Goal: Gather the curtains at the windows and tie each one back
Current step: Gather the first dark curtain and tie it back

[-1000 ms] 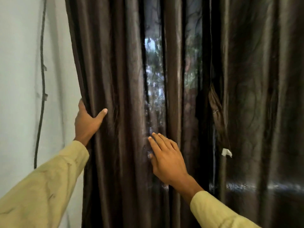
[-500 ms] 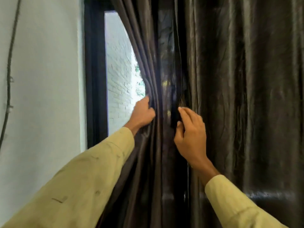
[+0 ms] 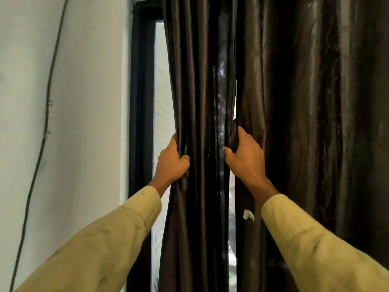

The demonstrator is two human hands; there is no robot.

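The curtain (image 3: 200, 91) is no longer spread over the window. A second ago it hung wide, with its left edge out at the wall (image 3: 84, 123). Now I see it drawn into one narrow column of folds in the middle of my view.

The left hand (image 3: 171, 163) is clamped on the left edge of that column, with its fingers curled round the cloth and the thumb in front. It has come a long way right from where it first took hold.

The right hand (image 3: 245, 157) lay flat on the cloth a second ago. Now it is closed on a crumpled fold at the column's right side, thumb pointing left. The fabric is dark and bunched there, so I cannot be sure whether that fold belongs to this curtain or to the second curtain (image 3: 305, 102) hanging just beside it. I think it is this one.

A bright strip of window now shows between the black window frame (image 3: 140, 102) and the gathered cloth. A thin sliver of daylight also shows on the right, below the right hand.

As I read it, the gathering of this panel is nearly done and the tie-back is not yet begun. I can see no cord or band for it, only a small white tag (image 3: 248, 215) on the second curtain's edge.
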